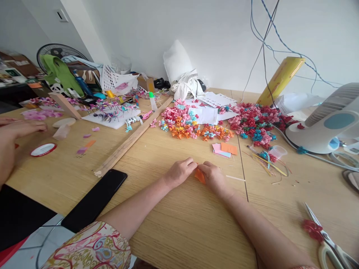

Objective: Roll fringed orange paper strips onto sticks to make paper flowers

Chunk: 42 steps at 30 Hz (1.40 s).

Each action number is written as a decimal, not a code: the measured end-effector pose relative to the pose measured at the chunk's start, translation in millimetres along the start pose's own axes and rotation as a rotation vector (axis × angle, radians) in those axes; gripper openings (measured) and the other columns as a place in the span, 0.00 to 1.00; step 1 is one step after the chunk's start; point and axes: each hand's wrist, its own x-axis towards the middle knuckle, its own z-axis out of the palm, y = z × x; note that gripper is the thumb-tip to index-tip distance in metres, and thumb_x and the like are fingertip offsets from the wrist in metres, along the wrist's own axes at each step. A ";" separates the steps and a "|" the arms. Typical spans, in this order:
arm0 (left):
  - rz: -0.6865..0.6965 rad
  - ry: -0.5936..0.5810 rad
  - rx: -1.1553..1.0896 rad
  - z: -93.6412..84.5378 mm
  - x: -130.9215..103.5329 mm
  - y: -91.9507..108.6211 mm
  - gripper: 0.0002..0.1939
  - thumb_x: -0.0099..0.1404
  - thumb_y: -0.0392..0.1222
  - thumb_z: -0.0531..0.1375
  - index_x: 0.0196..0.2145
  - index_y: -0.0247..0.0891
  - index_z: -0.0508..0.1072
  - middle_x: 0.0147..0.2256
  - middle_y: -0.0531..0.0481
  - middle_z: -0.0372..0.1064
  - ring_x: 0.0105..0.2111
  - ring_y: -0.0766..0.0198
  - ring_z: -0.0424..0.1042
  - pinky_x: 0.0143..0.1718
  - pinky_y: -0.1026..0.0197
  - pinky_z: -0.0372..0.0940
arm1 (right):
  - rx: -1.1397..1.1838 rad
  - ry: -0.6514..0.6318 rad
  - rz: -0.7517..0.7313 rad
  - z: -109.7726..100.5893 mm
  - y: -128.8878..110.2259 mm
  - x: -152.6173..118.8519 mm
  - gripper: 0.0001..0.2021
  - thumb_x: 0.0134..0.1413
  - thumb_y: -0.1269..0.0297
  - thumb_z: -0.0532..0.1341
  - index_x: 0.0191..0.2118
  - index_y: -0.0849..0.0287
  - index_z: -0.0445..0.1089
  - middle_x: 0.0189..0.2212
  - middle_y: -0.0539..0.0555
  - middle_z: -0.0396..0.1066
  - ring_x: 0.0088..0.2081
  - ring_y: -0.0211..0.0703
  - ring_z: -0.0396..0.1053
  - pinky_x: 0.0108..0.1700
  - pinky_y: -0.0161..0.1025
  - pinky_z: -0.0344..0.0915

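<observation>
Low over the middle of the wooden table, my left hand [179,172] and my right hand [214,177] meet with their fingertips pinched together. Between them is a small orange piece of paper [199,176], partly covered by my fingers. Just beyond my right hand lie flat orange, pink and blue paper pieces [228,148]. A thin white strip [235,178] rests to the right of that hand. Farther back are heaps of small orange and pink flowers [182,127] and red, pink and blue ones [255,121].
A wooden bar [134,138] runs across the table at left, with a black phone [95,200] before it. Scissors [327,235] lie at front right, near a white fan [328,123]. Another person's hand [22,129] is at the left edge. A yellow roll [280,80] leans behind.
</observation>
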 end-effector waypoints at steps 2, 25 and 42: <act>-0.009 0.003 0.011 -0.2 0.6 0.8 0.10 0.65 0.38 0.46 0.31 0.37 0.64 0.29 0.52 0.60 0.25 0.70 0.63 0.24 0.68 0.56 | 0.032 0.019 0.002 0.3 -0.4 0.0 0.12 0.57 0.66 0.48 0.37 0.53 0.68 0.32 0.51 0.64 0.29 0.34 0.64 0.29 0.29 0.53; -0.056 -0.065 -0.071 10.5 3.1 2.7 0.10 0.65 0.39 0.46 0.31 0.36 0.64 0.29 0.52 0.58 0.27 0.70 0.62 0.26 0.69 0.57 | 0.133 0.085 0.002 13.8 8.1 1.4 0.11 0.55 0.70 0.49 0.37 0.53 0.68 0.33 0.50 0.67 0.33 0.36 0.66 0.31 0.29 0.56; -0.078 -0.091 -0.162 15.5 5.0 1.8 0.08 0.65 0.39 0.47 0.32 0.36 0.64 0.31 0.51 0.60 0.29 0.70 0.64 0.29 0.69 0.60 | -0.085 -0.006 -0.066 9.3 11.5 -1.1 0.11 0.54 0.73 0.48 0.35 0.56 0.65 0.33 0.51 0.64 0.29 0.34 0.64 0.27 0.30 0.52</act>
